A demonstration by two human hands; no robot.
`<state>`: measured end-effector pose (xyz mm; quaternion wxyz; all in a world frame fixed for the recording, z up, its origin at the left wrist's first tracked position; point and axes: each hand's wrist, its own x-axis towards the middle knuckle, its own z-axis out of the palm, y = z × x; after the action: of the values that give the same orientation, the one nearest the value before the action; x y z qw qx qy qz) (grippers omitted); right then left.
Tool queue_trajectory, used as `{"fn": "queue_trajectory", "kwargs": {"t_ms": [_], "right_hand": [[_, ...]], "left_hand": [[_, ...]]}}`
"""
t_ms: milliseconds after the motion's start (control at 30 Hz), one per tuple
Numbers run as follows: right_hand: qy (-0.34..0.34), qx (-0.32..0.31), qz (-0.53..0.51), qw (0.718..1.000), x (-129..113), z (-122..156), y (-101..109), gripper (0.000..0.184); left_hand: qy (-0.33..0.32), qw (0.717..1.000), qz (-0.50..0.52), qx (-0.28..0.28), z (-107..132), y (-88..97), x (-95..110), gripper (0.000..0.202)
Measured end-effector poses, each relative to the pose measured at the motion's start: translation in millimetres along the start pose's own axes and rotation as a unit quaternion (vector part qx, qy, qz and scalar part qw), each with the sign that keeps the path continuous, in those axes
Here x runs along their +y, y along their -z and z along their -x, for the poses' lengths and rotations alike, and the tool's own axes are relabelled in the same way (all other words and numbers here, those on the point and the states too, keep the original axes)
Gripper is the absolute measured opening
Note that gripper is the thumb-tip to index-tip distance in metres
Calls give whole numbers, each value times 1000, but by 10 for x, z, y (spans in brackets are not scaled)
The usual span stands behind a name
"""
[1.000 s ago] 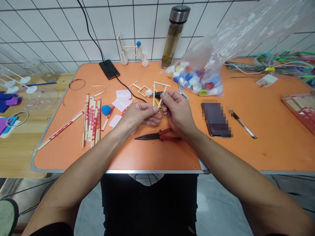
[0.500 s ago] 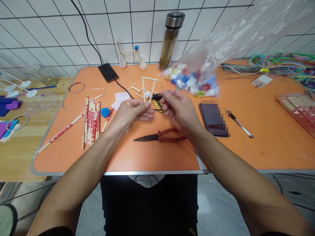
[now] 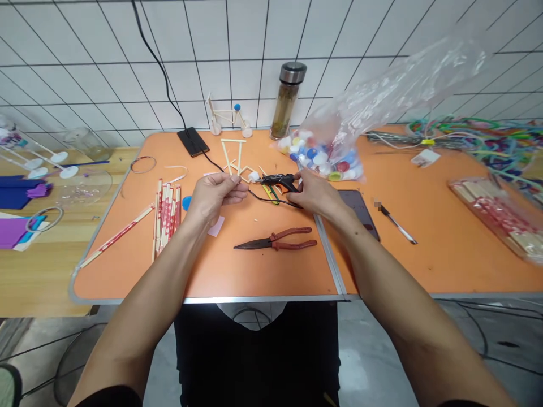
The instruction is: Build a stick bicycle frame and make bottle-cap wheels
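My left hand (image 3: 218, 195) pinches the lower end of a small wooden stick frame (image 3: 240, 155), held upright with a crossbar on top. My right hand (image 3: 316, 192) has its fingers closed round the handle of a black hot glue gun (image 3: 278, 181) with an orange trigger. The gun's nozzle points left at a small white lump (image 3: 253, 176). Behind the nozzle lie more joined sticks, partly hidden. Under the gun is a yellow and green tool (image 3: 271, 195), partly covered. Red-handled long-nose pliers (image 3: 274, 240) lie in front of both hands.
Wrapped chopsticks (image 3: 167, 215) lie left, beside a blue cap (image 3: 186, 202). A stick bicycle model (image 3: 229, 117), a phone (image 3: 193, 141) and a tea bottle (image 3: 288, 102) stand or lie at the back. A bag of bottle caps (image 3: 322, 152) sits behind my right hand. The gun's black cord crosses the table.
My right hand has moved right and down from near the stick frame onto the glue gun's handle. My left hand and the frame have shifted slightly left. The view has tilted upward.
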<state>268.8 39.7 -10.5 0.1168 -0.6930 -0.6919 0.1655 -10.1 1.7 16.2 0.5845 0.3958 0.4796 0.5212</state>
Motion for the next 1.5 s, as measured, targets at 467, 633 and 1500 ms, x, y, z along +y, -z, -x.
{"fn": "queue_trajectory", "kwargs": {"t_ms": [467,633,1500], "right_hand": [[-48,-25,-568,821,27,38,79,58],[3,-90,-711,697,-136,211,214,58],[271,222,-464,813,-503,715,1,31]], "left_hand": [[-29,999,14,-8,-39,100,0,29],[-34,999,5,7,-67,105,-23,27],[-61,992,-115,-2,66,-82,-116,21]]}}
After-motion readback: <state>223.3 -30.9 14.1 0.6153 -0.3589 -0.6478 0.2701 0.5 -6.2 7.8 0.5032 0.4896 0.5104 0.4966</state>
